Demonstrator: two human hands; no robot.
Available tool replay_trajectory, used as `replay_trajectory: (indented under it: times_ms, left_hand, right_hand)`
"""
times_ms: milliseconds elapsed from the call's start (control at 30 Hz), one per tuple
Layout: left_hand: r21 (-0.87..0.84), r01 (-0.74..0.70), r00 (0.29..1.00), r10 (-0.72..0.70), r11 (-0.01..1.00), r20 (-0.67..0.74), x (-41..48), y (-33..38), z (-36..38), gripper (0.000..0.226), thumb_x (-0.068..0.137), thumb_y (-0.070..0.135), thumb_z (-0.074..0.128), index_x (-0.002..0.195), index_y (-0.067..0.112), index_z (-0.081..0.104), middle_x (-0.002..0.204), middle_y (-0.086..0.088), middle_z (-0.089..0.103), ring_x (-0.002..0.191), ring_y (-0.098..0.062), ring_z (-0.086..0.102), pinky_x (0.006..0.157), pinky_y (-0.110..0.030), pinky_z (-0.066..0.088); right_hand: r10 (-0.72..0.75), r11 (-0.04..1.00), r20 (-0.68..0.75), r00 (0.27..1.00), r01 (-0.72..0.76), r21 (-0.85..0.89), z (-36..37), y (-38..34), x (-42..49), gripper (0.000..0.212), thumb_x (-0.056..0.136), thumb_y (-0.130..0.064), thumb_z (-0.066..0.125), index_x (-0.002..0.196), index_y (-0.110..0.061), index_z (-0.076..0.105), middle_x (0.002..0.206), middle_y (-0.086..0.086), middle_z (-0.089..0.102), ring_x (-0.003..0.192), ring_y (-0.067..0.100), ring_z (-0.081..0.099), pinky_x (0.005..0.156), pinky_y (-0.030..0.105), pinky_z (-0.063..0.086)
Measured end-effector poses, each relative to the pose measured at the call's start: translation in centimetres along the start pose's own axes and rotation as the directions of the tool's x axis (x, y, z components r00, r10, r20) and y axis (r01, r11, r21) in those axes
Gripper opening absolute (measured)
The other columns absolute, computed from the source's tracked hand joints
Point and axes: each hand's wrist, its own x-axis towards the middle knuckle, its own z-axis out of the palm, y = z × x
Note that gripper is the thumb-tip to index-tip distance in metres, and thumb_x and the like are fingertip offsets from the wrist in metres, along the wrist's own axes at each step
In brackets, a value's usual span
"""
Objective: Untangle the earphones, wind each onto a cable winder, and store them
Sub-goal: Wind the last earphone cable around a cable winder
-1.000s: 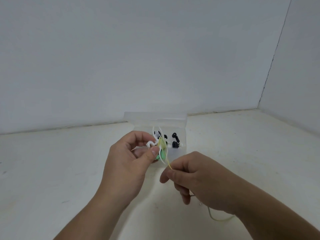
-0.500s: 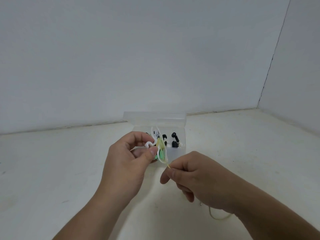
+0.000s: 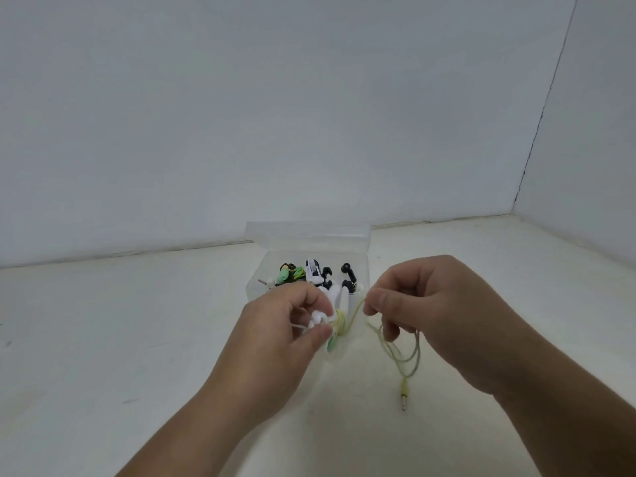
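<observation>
Plain grey walls [image 3: 275, 115] are backing a pale worktop [image 3: 103, 339], above which the winding is being done. On the left hand [image 3: 275, 332] the fingers [image 3: 318, 335] are curled tight. A green winder [image 3: 333, 343] is being pinched between thumb and forefinger, the white earbuds [image 3: 318, 316] are being trapped against it, and several yellow turns are lying round its middle. On the right hand [image 3: 430, 311] the fingers [image 3: 377, 299] are closed in a fine pinch on the yellow cable [image 3: 407, 359], just right of the winder and slightly higher.

A short span is being held between the two pinches, slanting up and to the right from the winder. The next turn is judged to hang on that span, which is being fed from the right side by the nearer right hand.

Past the pinch, the slack is hanging in loose loops below the right palm. It is ending in the plug [image 3: 402, 394], which is pointing down; whether it is touching the worktop cannot be told. Behind both hands a clear box [image 3: 364, 266] is standing open with its lid [image 3: 306, 232] tilted back, and other wound earphones [image 3: 316, 275] are being stored inside.
</observation>
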Motion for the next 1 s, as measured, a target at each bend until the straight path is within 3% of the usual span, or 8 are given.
replay_trajectory:
  times_ms: [100, 200, 300, 367, 500, 733, 900, 1000]
  left_hand:
    - [0.005, -0.005, 0.998, 0.005, 1.0, 0.056, -0.2, 0.3, 0.1, 0.023, 0.085, 0.016, 0.074, 0.084, 0.037, 0.065, 0.081, 0.018, 0.063, 0.078, -0.006, 0.061, 0.065, -0.017, 0.049]
    - [-0.027, -0.041, 0.99, 0.044, 0.999, 0.135, -0.4, 0.6, 0.0, 0.024, 0.086, 0.015, 0.074, 0.085, 0.037, 0.065, 0.078, 0.02, 0.062, 0.072, -0.002, 0.061, 0.066, -0.017, 0.047]
    - [-0.198, 0.015, 0.972, 0.032, 0.98, 0.231, -0.6, 0.7, 0.1, 0.017, 0.083, 0.016, 0.077, 0.085, 0.031, 0.068, 0.071, 0.012, 0.055, 0.061, -0.012, 0.054, 0.067, -0.033, 0.045]
    - [-0.325, 0.049, 0.962, 0.043, 0.945, 0.27, -0.6, 0.8, 0.1, 0.015, 0.079, 0.015, 0.076, 0.085, 0.026, 0.067, 0.068, 0.01, 0.051, 0.059, -0.018, 0.048, 0.066, -0.037, 0.041]
    - [-0.478, 0.04, 0.939, 0.13, 0.877, 0.318, -0.7, 1.5, -0.3, 0.039, 0.084, -0.011, 0.069, 0.093, 0.027, 0.069, 0.083, 0.004, 0.059, 0.061, -0.013, 0.049, 0.066, -0.027, 0.046]
    - [-0.435, 0.015, 0.927, 0.151, 0.9, 0.344, -0.8, 1.5, -0.4, 0.055, 0.087, -0.007, 0.067, 0.1, 0.046, 0.076, 0.085, 0.015, 0.056, 0.066, -0.004, 0.045, 0.076, -0.023, 0.048]
    - [-0.384, -0.018, 0.91, 0.175, 0.923, 0.377, -0.9, 1.3, -0.2, 0.052, 0.088, -0.005, 0.066, 0.107, 0.043, 0.075, 0.089, 0.009, 0.056, 0.066, -0.007, 0.045, 0.075, -0.024, 0.047]
    - [-0.41, -0.011, 0.921, 0.169, 0.912, 0.351, -0.9, 1.4, -0.1, 0.055, 0.087, -0.01, 0.066, 0.104, 0.04, 0.076, 0.086, 0.012, 0.056, 0.066, -0.008, 0.047, 0.074, -0.023, 0.049]
  right_hand:
    - [-0.051, 0.998, -0.039, 0.998, 0.052, 0.031, -0.2, 0.0, 0.1, 0.02, 0.087, -0.023, 0.072, 0.067, -0.018, 0.073, 0.063, 0.01, 0.068, 0.056, 0.013, 0.053, 0.059, 0.023, 0.045]
    - [-0.053, 0.997, -0.09, 0.995, 0.058, 0.05, -0.1, 0.4, 0.2, 0.026, 0.085, -0.037, 0.072, 0.07, -0.015, 0.069, 0.081, 0.03, 0.059, 0.065, 0.027, 0.046, 0.067, 0.033, 0.042]
    - [-0.011, 0.999, -0.145, 0.989, 0.018, 0.047, 0.1, 0.6, 0.4, 0.026, 0.092, -0.031, 0.065, 0.072, -0.015, 0.064, 0.086, 0.034, 0.056, 0.072, 0.021, 0.046, 0.068, 0.035, 0.035]
    - [0.023, 0.999, -0.167, 0.986, -0.017, 0.037, 0.0, 0.8, 0.6, 0.027, 0.094, -0.032, 0.062, 0.073, -0.014, 0.063, 0.084, 0.032, 0.056, 0.072, 0.02, 0.045, 0.062, 0.032, 0.034]
    - [0.073, 0.997, -0.111, 0.991, -0.071, 0.017, 0.2, 1.1, 0.7, 0.03, 0.095, -0.034, 0.059, 0.072, -0.015, 0.063, 0.071, 0.012, 0.047, 0.065, 0.018, 0.038, 0.053, 0.024, 0.032]
    - [0.047, 0.998, -0.142, 0.989, -0.04, 0.054, 0.4, 1.6, 1.0, 0.033, 0.095, -0.035, 0.059, 0.07, -0.014, 0.063, 0.068, 0.01, 0.048, 0.066, 0.023, 0.04, 0.066, 0.039, 0.037]
    - [0.044, 0.999, -0.1, 0.994, -0.042, 0.018, 1.3, 1.8, 1.0, 0.034, 0.095, -0.031, 0.061, 0.068, -0.01, 0.063, 0.06, 0.001, 0.047, 0.056, 0.011, 0.042, 0.054, 0.015, 0.039]
    - [0.069, 0.998, -0.121, 0.99, -0.069, 0.006, 1.2, 1.9, 1.0, 0.034, 0.095, -0.032, 0.061, 0.069, -0.011, 0.064, 0.06, 0.002, 0.049, 0.056, 0.011, 0.045, 0.056, 0.021, 0.041]
